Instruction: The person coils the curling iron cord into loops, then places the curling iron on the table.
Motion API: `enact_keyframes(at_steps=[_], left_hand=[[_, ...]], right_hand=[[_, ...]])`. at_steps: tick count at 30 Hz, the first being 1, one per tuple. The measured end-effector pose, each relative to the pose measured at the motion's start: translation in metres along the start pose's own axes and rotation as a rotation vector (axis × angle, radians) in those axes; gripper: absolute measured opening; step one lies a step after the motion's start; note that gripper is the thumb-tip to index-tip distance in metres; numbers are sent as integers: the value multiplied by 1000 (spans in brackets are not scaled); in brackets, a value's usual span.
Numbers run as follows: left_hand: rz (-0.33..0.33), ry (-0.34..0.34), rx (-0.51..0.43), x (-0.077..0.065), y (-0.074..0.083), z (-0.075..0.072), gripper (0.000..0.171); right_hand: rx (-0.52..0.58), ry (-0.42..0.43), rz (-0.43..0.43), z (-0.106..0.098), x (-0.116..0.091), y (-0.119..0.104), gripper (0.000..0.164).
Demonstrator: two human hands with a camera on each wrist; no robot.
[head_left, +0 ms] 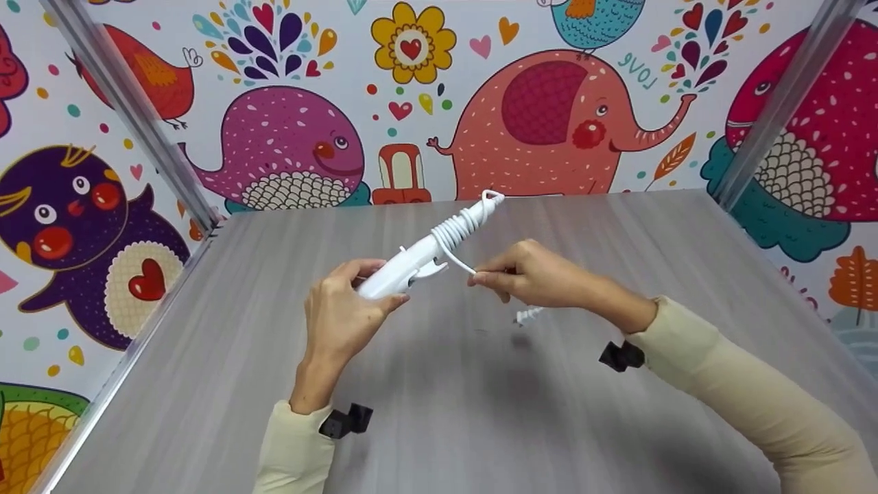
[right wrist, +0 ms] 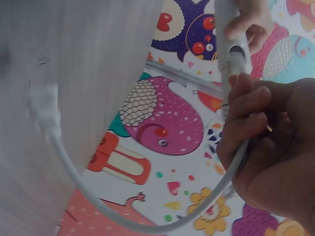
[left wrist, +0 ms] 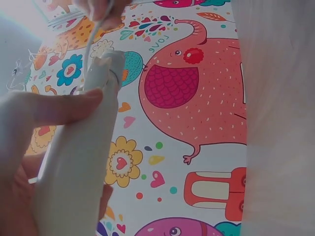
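Observation:
A white curling iron is held up at a slant above the table, its far end pointing up and right. My left hand grips its thick lower part, thumb along the near side. A small lever sticks out from its underside. Several turns of white cord wrap the upper part, with a loop near the tip. My right hand pinches the cord to the right of the iron, drawing it into a straight line. In the right wrist view, the loose end curves below that hand to a white plug.
The grey wood-grain table lies under both hands. Printed cartoon panels stand behind and at both sides, with metal posts at the corners. Each sleeve has a small black device at the cuff.

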State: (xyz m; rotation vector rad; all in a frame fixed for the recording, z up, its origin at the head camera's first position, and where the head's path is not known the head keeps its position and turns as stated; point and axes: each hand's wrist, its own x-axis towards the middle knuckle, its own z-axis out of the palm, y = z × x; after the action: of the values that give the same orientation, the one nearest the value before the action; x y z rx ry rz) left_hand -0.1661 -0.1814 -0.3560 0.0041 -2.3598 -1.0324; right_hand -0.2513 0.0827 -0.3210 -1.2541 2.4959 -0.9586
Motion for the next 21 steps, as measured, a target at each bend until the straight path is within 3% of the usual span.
enact_keyframes(at_steps=[9,15,18,20,21], left_hand=[[-17,-35,-51,-1,6,-1,50],[-11,-88,-75,-1,5,-1,48],[1,-114,-98,0,3,-1,47],[13,-140,-118,0,3,-1,46],[20,-156,-130,0,2,-1,46]], right_hand=[[206,-168,80,14,19,42,23],[245,-148,75,22,40,63,23],[261,-134,116,21,50,69,21],[236,-135,96,16,56,68,18],[207,-141,32,13,58,69,16]])
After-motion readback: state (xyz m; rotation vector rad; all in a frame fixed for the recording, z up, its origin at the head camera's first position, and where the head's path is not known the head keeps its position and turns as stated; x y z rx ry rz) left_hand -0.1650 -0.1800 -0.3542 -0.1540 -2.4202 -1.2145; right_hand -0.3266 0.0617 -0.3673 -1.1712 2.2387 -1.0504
